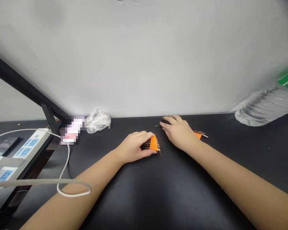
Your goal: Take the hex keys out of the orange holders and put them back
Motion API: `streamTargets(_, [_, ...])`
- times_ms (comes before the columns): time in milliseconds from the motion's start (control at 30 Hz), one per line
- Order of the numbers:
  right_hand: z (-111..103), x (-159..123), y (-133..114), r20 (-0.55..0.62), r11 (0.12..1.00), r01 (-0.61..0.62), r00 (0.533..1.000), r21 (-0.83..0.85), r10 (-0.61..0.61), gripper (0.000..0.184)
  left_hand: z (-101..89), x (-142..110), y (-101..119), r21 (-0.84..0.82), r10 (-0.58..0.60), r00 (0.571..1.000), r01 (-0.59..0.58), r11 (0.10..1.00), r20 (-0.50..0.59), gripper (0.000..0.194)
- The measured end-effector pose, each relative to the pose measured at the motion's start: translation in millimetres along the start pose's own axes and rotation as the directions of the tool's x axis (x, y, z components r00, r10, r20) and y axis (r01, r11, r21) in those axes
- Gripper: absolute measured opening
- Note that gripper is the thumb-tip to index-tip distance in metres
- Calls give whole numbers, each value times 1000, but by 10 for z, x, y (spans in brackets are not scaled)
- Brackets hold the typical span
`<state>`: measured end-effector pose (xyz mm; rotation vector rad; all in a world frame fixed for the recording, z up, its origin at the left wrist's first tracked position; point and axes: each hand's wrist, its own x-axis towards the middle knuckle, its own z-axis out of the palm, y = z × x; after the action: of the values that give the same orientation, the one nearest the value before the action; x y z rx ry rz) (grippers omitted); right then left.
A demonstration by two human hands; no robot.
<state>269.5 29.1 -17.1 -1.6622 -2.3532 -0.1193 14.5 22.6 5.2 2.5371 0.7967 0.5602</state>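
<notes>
My left hand [136, 145] is closed around an orange hex key holder [154, 143], with thumb and fingers at its edges. Several metal hex keys poke out of the holder's right side, and their other ends run back under my palm. Farther back, my right hand [177, 129] rests low over the desk with its fingers bent together. From its thumb tip a thin metal hex key [157, 125] sticks out to the left; the rest is hidden by the fingers. Partly behind my right wrist lies a second orange holder [197, 135] with metal keys showing at its right.
The black desk [148, 195] meets a pale wall [144, 64]. A crumpled clear plastic bag [98, 120] and a blurred-out item [73, 130] lie at back left. White power strips [26, 150] and a white cable [67, 159] are at left. A large plastic bottle [261, 105] lies at right.
</notes>
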Motion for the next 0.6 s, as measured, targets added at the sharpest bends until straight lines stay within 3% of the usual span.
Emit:
streamTargets(167, [-74,-35,-50,84,995,59,995,-78,-52,24,-15,26,0,-14,-11,1000,12,1000,25,46])
streamTargets(300, [-133,-63,-41,148,995,40,989,-90,-26,15,-14,41,-12,-44,-30,999,31,999,25,46])
streamTargets(367, [-187,-59,-42,184,1000,-8,983,-14,11,13,-9,44,-19,-52,-42,999,43,998,15,46])
streamTargets(467, [-308,-39,-65,226,971,-62,974,231,9,14,-1,43,-33,-38,-61,998,61,997,-11,47])
streamTargets(600, [-432,-25,-117,128,877,43,985,478,-119,14,1,41,-51,-27,-78,996,77,997,-40,48])
